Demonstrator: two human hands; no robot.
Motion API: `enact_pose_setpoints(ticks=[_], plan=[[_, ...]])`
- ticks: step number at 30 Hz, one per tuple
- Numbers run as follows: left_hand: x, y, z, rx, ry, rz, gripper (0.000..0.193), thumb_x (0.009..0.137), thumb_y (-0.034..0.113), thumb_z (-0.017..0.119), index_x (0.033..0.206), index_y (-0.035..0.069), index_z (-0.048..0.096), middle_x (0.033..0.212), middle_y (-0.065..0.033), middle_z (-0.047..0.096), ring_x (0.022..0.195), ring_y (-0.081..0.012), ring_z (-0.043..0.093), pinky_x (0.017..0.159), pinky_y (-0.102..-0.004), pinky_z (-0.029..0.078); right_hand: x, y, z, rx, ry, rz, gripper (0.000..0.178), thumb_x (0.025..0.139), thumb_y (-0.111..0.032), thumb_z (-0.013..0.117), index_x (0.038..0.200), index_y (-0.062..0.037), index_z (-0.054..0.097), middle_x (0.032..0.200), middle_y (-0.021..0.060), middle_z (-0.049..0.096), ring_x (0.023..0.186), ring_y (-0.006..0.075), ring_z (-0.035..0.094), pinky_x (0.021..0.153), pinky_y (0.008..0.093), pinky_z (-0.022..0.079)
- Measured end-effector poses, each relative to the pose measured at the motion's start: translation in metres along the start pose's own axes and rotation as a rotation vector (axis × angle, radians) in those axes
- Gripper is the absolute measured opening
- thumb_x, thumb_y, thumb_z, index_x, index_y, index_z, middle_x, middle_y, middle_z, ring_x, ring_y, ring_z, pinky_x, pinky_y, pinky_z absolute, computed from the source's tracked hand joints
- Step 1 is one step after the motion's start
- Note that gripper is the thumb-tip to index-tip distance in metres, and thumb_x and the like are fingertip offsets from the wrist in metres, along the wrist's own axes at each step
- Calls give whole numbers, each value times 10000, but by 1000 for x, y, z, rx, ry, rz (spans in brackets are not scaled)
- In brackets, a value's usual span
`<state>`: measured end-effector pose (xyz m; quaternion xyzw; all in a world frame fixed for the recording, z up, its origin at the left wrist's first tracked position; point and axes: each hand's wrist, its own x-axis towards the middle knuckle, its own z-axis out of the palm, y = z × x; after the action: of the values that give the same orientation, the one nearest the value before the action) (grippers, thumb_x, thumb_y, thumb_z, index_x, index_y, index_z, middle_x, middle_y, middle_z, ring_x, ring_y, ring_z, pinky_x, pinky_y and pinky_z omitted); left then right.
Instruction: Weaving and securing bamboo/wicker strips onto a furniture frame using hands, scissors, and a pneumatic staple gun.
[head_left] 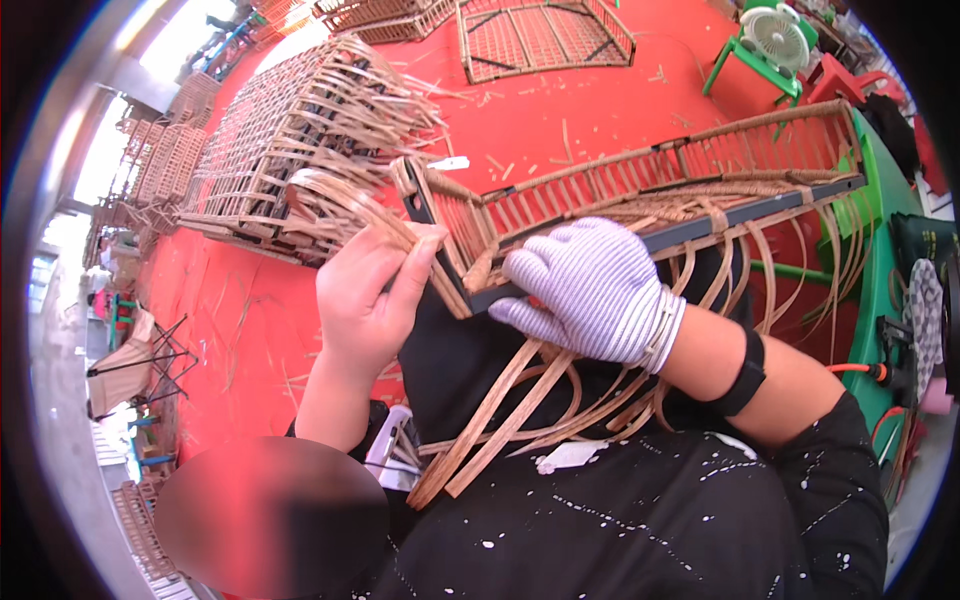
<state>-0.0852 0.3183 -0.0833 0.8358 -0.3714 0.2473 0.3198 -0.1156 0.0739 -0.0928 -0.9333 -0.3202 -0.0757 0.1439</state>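
Observation:
My bare left hand point(362, 292) is closed, thumb against bent fingers, around a flat rattan strip point(352, 202) that loops away up and to the left. On my lap lies a long woven rattan basket frame point(590, 185) with dark bars along its edges. My right hand point(592, 290), in a striped white and grey glove, is wrapped around the frame's near left corner, close to the left hand; its fingertips are partly hidden. Below the glove, two flat strip ends point(495, 430) hang toward my body. More loose strips point(765, 270) curve down from the frame's dark front bar.
A large woven rattan piece point(300, 140) with loose ends stands at the left on the red floor point(240, 340). Farther off lies a flat rattan frame point(545, 40). A white fan point(775, 38) sits on a green stool. Something green point(880, 180) stands at the right.

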Motion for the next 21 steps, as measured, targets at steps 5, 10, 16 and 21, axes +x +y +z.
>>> enact_pose_setpoints(ticks=[5, 10, 16, 21], plan=[[-9, -18, 21, -43, 57, -43, 206, 955, 5, 643, 1122, 2, 764, 1533, -228, 459, 1380, -371, 482, 1116, -453, 405, -1, -1, -5, 227, -86, 72, 371, 924, -434, 660, 829, -80, 709, 797, 161, 718, 776, 371, 716, 739, 477, 566], [-14, -32, 34, -313, 52, -220, 182, 987, 45, 610, 1092, -11, 748, 1635, -255, 337, 1529, -401, 319, 1232, -497, 258, -5, 1, 2, 142, 90, -19, 398, 930, -456, 659, 868, -63, 659, 803, 131, 672, 813, 328, 698, 781, 437, 532], [-17, -36, 27, -254, 50, -248, 157, 947, 118, 671, 992, 22, 787, 1568, -270, 417, 1459, -412, 407, 1214, -519, 266, -5, 0, 14, 120, 90, -35, 371, 935, -443, 660, 917, -72, 649, 844, 110, 669, 842, 310, 691, 797, 420, 518], [-10, -31, 26, -255, 58, -261, 162, 941, 129, 680, 989, 18, 788, 1537, -254, 452, 1432, -403, 437, 1194, -502, 291, -24, 5, -25, 169, 146, -101, 355, 921, -375, 682, 1093, -67, 635, 1087, 123, 668, 1072, 312, 652, 936, 436, 493]])
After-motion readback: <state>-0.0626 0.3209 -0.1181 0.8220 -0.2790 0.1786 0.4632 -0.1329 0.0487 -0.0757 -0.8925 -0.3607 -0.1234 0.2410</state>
